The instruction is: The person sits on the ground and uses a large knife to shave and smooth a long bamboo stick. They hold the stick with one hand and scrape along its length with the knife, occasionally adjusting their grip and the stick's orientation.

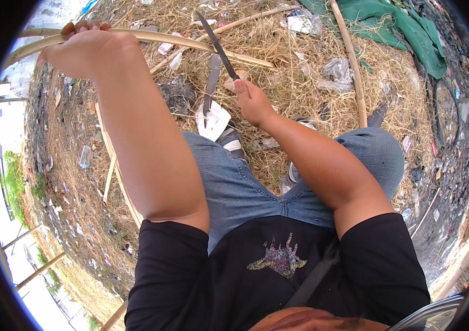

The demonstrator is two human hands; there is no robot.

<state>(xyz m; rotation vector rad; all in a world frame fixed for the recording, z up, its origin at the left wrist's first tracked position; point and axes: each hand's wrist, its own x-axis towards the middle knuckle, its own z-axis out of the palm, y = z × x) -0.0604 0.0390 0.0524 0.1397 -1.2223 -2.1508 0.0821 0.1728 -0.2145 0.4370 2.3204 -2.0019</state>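
Observation:
My left hand [83,48] is raised at the upper left and grips a long pale bamboo strip [179,41] that runs from the left rim toward the middle. My right hand [252,101] holds the handle of a dark long-bladed knife [217,47]; its blade points up and away and crosses the strip. I am seated, with blue denim shorts [256,182] over my knees and shoes on the straw below the hands.
Dry straw [300,77] and litter cover the ground. A second blade [211,83] lies near a white scrap [215,122]. A bamboo pole [350,60] lies at the right, green netting [400,25] beyond it. More bamboo strips [116,165] lie at my left.

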